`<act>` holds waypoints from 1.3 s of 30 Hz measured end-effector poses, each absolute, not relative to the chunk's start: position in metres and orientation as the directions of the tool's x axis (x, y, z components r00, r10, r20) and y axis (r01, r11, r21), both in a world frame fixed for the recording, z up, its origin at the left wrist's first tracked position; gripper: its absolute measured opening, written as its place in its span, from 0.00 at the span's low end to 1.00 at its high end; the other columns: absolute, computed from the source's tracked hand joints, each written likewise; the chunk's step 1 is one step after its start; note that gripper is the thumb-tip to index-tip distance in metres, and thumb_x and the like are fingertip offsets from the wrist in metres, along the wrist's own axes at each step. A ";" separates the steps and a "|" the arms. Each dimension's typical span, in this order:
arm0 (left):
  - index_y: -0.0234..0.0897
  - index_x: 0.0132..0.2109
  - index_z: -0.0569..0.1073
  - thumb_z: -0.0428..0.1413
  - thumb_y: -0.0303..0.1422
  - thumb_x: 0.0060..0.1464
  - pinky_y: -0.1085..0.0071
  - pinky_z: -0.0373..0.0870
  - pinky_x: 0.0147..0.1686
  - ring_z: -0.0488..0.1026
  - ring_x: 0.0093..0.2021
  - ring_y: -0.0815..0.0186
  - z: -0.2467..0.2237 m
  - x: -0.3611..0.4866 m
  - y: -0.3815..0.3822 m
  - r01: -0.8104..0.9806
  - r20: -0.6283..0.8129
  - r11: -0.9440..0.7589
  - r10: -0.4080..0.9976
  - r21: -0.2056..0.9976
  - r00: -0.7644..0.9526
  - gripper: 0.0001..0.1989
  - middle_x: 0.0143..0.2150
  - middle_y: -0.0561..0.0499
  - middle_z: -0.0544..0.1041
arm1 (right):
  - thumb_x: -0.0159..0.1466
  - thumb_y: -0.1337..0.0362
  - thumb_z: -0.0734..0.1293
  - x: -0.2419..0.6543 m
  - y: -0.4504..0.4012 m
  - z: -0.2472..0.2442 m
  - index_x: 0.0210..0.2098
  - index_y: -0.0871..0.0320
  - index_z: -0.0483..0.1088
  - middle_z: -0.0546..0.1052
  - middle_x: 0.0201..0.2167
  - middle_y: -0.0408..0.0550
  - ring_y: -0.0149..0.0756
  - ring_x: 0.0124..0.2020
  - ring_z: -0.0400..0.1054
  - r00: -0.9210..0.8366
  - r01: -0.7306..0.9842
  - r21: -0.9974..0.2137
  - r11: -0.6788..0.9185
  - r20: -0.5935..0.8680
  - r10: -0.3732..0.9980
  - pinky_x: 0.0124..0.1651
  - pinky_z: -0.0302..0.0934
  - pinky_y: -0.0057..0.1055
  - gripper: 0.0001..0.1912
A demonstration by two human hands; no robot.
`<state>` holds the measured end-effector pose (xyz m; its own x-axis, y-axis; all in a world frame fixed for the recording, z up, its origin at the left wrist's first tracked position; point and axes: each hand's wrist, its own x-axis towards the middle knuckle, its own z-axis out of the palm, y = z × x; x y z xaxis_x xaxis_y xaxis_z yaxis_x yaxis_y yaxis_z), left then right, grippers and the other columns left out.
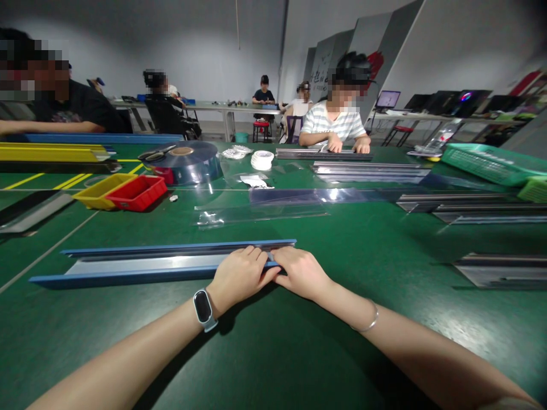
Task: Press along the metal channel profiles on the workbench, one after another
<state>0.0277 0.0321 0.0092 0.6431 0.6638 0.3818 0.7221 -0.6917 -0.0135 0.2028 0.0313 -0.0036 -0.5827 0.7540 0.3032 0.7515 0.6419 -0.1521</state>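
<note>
A long blue channel profile [123,278] with a pale inner floor lies lengthwise before me on the green table. Over its right part, my left hand [239,272] grips the near wall, thumb outside and fingers bent over into the channel. Right beside it, my right hand [301,272] closes on the profile's right end in the same way. The two thumbs nearly meet at the near edge. My fingertips are partly hidden inside the channel, so anything small under them cannot be seen.
Clear plastic strips [260,214] lie beyond the profile. Behind them are a red bin [137,193], a yellow bin [102,191], a roll of clear film [196,162] and white tape rolls [262,160]. Dark profiles [499,267] lie at right, near a green basket [491,162]. A co-worker [335,122] sits opposite.
</note>
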 end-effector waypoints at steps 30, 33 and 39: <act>0.32 0.33 0.70 0.45 0.42 0.54 0.66 0.64 0.32 0.67 0.34 0.62 0.013 0.031 0.031 0.712 0.333 -0.702 0.670 -0.008 0.664 0.17 0.31 0.46 0.71 | 0.54 0.66 0.62 0.197 0.029 -0.009 0.36 0.60 0.65 0.71 0.34 0.51 0.39 0.40 0.64 -0.566 0.747 -0.166 0.644 0.351 0.746 0.45 0.56 0.34 0.09; 0.32 0.35 0.69 0.45 0.40 0.55 0.66 0.64 0.33 0.67 0.34 0.62 0.012 0.030 0.030 0.689 0.346 -0.724 0.644 -0.010 0.682 0.15 0.32 0.46 0.70 | 0.53 0.67 0.63 0.197 0.030 -0.011 0.37 0.61 0.66 0.71 0.35 0.51 0.39 0.41 0.63 -0.562 0.751 -0.163 0.640 0.351 0.749 0.46 0.56 0.34 0.12; 0.33 0.35 0.70 0.45 0.39 0.55 0.66 0.64 0.34 0.67 0.35 0.63 0.015 0.030 0.031 0.688 0.325 -0.725 0.659 0.032 0.679 0.15 0.33 0.47 0.71 | 0.54 0.66 0.62 0.197 0.029 -0.011 0.38 0.62 0.66 0.71 0.35 0.51 0.39 0.41 0.63 -0.561 0.744 -0.172 0.645 0.363 0.744 0.46 0.57 0.34 0.12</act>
<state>0.0296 0.0310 0.0146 0.6788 0.6587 0.3246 0.6881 -0.7249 0.0319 0.1967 0.0290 -0.0106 -0.5608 0.7442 0.3628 0.7444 0.6450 -0.1725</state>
